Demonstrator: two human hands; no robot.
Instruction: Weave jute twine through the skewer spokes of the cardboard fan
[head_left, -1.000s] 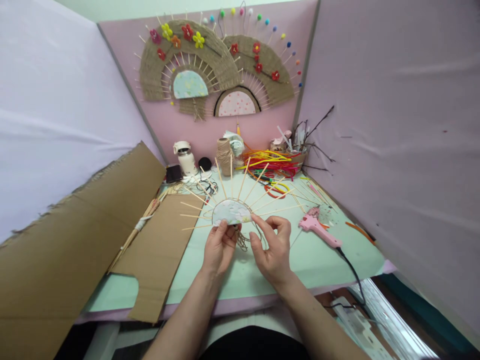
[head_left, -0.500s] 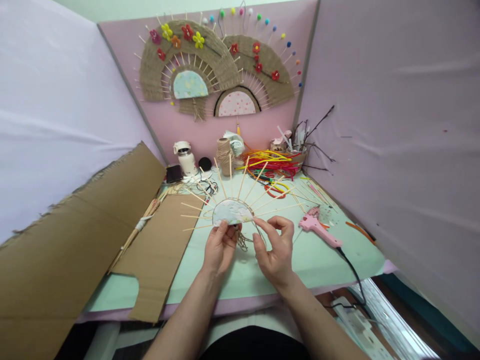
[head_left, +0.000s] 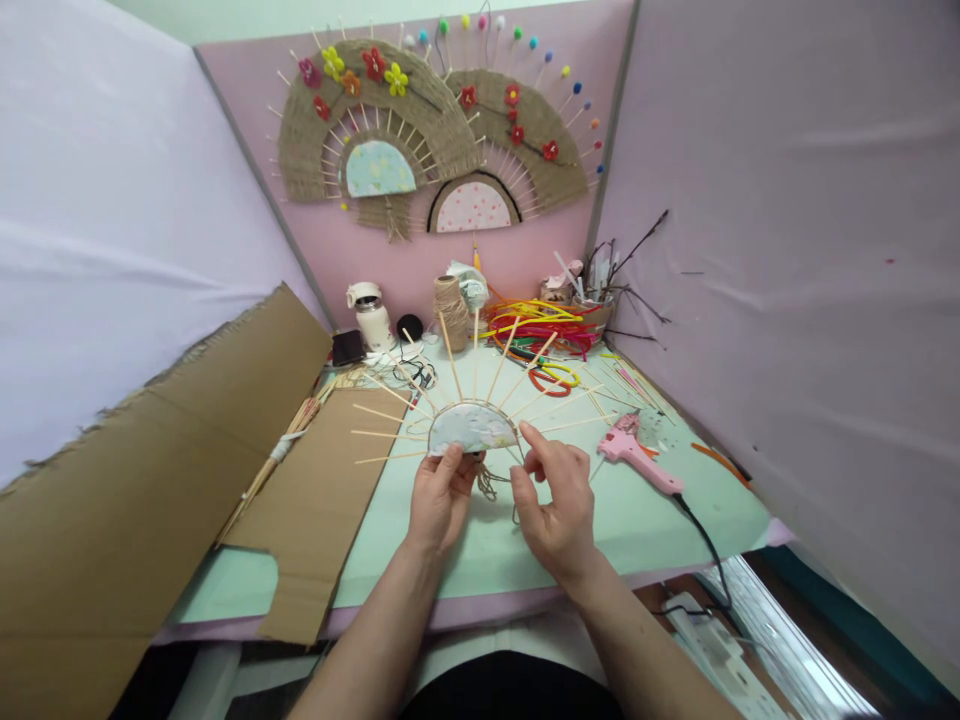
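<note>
Since the frame half a second earlier, the half-round patterned piece (head_left: pixel 471 427) has slid slightly toward the pink glue gun (head_left: pixel 641 463), its upper sticks (head_left: pixel 453 362) leaning further that way, and the right hand (head_left: pixel 559 500) has shifted the same way. The piece is held up to the left of the glue gun, its long flat edge running across, almost level, with one end pointing toward the gun and the rounded side turned away from the person. The left hand (head_left: pixel 440 503), farther from the gun, grasps that flat edge, thumb in front and fingers behind. The right hand lies between the piece and the gun, so it is nearer the gun-side corner; its fingers are curled with a gap between thumb and forefinger, the forefinger tip at or just beside that corner. I cannot tell whether it pinches the thin twine strand (head_left: pixel 515 517) looping beside it. A twine bunch (head_left: pixel 487 484) hangs below the flat edge, left of the gun and between the two hands.
</note>
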